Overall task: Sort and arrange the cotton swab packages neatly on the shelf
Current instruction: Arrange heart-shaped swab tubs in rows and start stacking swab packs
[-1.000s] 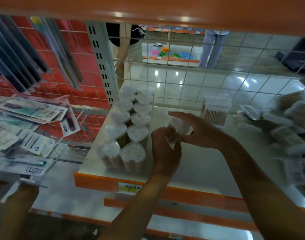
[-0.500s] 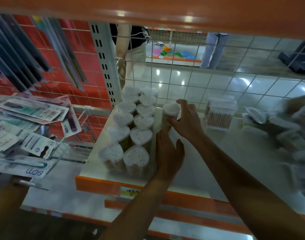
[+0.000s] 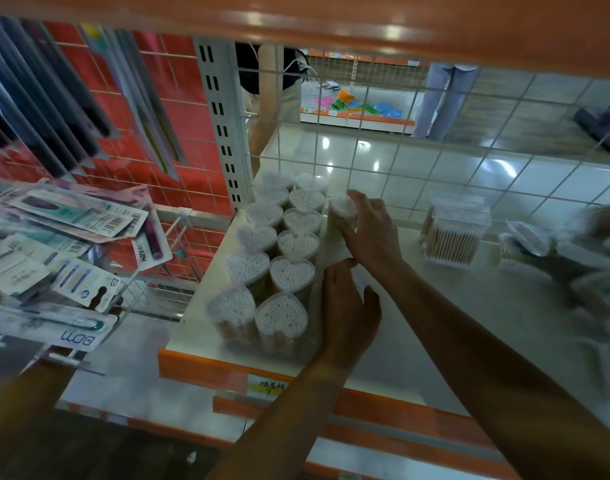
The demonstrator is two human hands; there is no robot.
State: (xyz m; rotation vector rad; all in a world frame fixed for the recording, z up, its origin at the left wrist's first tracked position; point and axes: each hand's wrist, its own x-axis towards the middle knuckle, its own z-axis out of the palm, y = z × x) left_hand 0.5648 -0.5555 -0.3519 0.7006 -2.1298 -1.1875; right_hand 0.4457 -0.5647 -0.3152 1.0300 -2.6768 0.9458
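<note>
Gripping swab tub [image 3: 342, 205]: right hand [image 3: 371, 233] fingers curled; left hand [image 3: 347, 310] fingers relaxed.

Shelf [image 3: 470, 323]: swab packages [image 3: 283, 271] stand at its left end, two rows running front to back. Just right of the rows, at the back, the single package [image 3: 343, 206] sits in the right hand [image 3: 373, 230], near the wire grid [image 3: 435, 161] behind. Left hand [image 3: 345, 306] lies just right of the front packages. Swab box [image 3: 452, 233] farther right; loose heap [image 3: 556, 258] at far right. Toothbrush packs [image 3: 71, 216] hang left of the shelf.

glossy tiled floor [image 3: 383, 157], red grid wall [image 3: 179, 109]
</note>
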